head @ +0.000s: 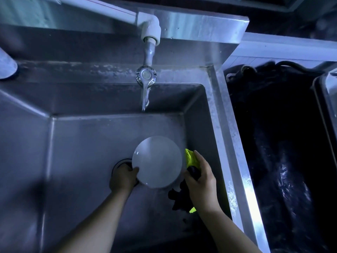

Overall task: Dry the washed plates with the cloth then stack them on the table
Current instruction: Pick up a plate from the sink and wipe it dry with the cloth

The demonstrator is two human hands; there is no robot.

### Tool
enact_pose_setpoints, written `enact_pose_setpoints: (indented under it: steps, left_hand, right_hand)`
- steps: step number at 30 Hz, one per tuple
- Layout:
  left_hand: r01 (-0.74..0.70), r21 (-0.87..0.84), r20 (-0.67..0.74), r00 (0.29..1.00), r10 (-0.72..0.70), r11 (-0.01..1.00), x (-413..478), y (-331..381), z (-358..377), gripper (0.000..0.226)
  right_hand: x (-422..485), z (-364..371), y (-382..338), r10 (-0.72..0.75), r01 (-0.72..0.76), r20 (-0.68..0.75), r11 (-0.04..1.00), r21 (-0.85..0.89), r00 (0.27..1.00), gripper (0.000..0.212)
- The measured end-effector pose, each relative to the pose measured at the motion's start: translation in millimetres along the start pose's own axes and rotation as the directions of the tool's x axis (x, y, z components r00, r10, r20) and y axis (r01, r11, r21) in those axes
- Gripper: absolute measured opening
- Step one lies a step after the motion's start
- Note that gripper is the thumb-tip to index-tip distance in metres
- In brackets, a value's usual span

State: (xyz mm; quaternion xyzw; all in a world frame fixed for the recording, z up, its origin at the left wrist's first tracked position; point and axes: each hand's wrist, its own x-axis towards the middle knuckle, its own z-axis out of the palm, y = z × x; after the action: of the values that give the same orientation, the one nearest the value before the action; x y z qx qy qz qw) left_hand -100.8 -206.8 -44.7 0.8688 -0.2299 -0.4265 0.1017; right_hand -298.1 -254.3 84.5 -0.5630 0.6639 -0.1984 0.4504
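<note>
Now, left hand (123, 178) grips plate (157, 161) edge, right hand (201, 179) grips cloth (189, 158)

One plate (157, 161), one cloth (190, 158), one tap (145, 88), one sink (225, 110), two hands (124, 178) (201, 181).

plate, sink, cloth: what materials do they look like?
The plate: white, smooth, glossy highlight near its rim; ceramic or melamine, cannot tell. The sink: probably brushed stainless steel; grey metallic sheen, folded seams. The cloth: soft fabric, likely microfibre; bunched folds, yellow-green and black.
</note>
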Motion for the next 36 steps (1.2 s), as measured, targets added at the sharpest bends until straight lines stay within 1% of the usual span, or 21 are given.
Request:
enact_pose_setpoints:
  steps: [2, 3, 9, 10, 11, 12, 13, 14, 15, 16, 17, 18, 20, 21, 23, 26, 29, 32, 36]
  left_hand:
    - [-0.026, 0.082, -0.038, 0.999, 0.029, 0.996, -1.6, 2.4, 0.6, 0.031]
    - [-0.036, 0.092, -0.045, 0.998, 0.04, 0.995, -2.6, 3.9, 1.4, 0.029]
    - [-0.013, -0.02, 0.003, 1.0, 0.013, 1.0, 2.2, 2.8, 4.5, 0.029]
    - [-0.01, -0.065, 0.005, 1.0, 0.01, 0.998, 2.5, 3.5, 5.5, 0.028]
    - [0.006, -0.152, 0.008, 1.0, -0.005, 0.988, 2.3, 5.1, 7.5, 0.028]
    - [0.038, -0.28, 0.025, 0.999, -0.033, 0.959, 1.7, 7.2, 10.1, 0.028]
    - [0.091, -0.424, 0.058, 0.996, -0.073, 0.901, 0.0, 9.6, 11.9, 0.027]
    - [0.147, -0.55, 0.098, 0.989, -0.112, 0.822, -1.9, 12.5, 12.9, 0.025]
    - [0.199, -0.634, 0.136, 0.98, -0.145, 0.748, -3.0, 15.3, 13.2, 0.02]
    - [0.238, -0.675, 0.172, 0.971, -0.165, 0.698, -3.4, 17.9, 13.1, 0.016]
    - [0.265, -0.688, 0.202, 0.964, -0.172, 0.675, -2.7, 20.0, 12.8, 0.016]
    - [0.282, -0.692, 0.227, 0.959, -0.17, 0.664, -0.7, 21.2, 13.0, 0.023]
    - [0.295, -0.678, 0.253, 0.954, -0.163, 0.673, 2.9, 23.6, 12.8, 0.04]
    - [0.29, -0.665, 0.247, 0.955, -0.163, 0.688, 3.8, 25.0, 12.6, 0.044]
    - [0.24, -0.657, 0.201, 0.969, -0.141, 0.715, 1.9, 27.4, 9.4, 0.044]
    - [0.145, -0.71, 0.104, 0.989, -0.101, 0.689, -11.1, 27.0, -5.7, 0.029]
    - [-0.007, -0.714, -0.003, 1.0, 0.008, 0.7, -33.1, 22.5, -35.9, 0.025]
    - [-0.174, -0.683, -0.115, 0.985, 0.13, 0.709, -67.3, 16.2, -73.1, 0.027]
    - [-0.359, -0.645, -0.217, 0.933, 0.288, 0.675, -124.9, 16.5, -118.8, 0.028]
  right_hand:
    - [-1.3, -1.0, 1.5, 0.018, -0.018, 0.006, 1.0, 0.007, 1.0, 0.058]
    - [-1.9, -1.4, 1.5, 0.023, -0.023, 0.005, 1.0, 0.005, 1.0, 0.058]
    - [-6.8, -5.3, 0.9, 0.03, -0.03, -0.013, 0.999, -0.019, 0.999, 0.058]
    - [-7.3, -6.0, 1.2, 0.031, -0.032, -0.014, 0.999, -0.015, 0.999, 0.058]
    - [-7.9, -6.5, 1.1, 0.032, -0.033, -0.014, 0.999, -0.01, 0.999, 0.058]
    - [-8.5, -6.8, 0.9, 0.034, -0.034, -0.015, 0.999, -0.005, 0.999, 0.059]
    - [-9.1, -7.0, 0.5, 0.034, -0.034, -0.02, 0.999, -0.001, 0.999, 0.059]
    - [-9.7, -7.2, 0.2, 0.034, -0.034, -0.026, 0.999, 0.004, 0.999, 0.059]
    - [-10.1, -7.3, 0.0, 0.031, -0.031, -0.032, 0.999, 0.01, 0.999, 0.059]
    - [-10.7, -7.4, -0.3, 0.028, -0.027, -0.034, 1.0, 0.015, 0.999, 0.059]
    - [-11.2, -7.3, -0.8, 0.025, -0.025, -0.031, 1.0, 0.018, 0.999, 0.059]
    - [-12.1, -7.3, -1.3, 0.025, -0.024, -0.028, 0.999, 0.024, 0.999, 0.059]
    - [-14.3, -7.5, -2.3, 0.024, -0.022, -0.029, 0.999, 0.039, 0.999, 0.059]
    - [-15.6, -7.9, -2.7, 0.02, -0.018, -0.031, 0.999, 0.04, 0.999, 0.059]
    - [-18.3, -9.4, -2.6, 0.017, -0.016, -0.028, 0.999, 0.039, 0.999, 0.059]
    - [-21.4, -14.1, -3.1, 0.032, -0.03, -0.027, 0.998, 0.048, 0.999, 0.059]
    - [-22.9, -22.1, -6.6, 0.038, -0.036, -0.034, 0.998, 0.051, 0.999, 0.057]
    - [-22.9, -30.9, -17.6, 0.04, -0.039, -0.01, 0.995, 0.091, 0.999, 0.054]
    - [-27.0, -44.1, -49.7, -0.061, 0.053, 0.058, 0.989, 0.135, 0.996, 0.059]
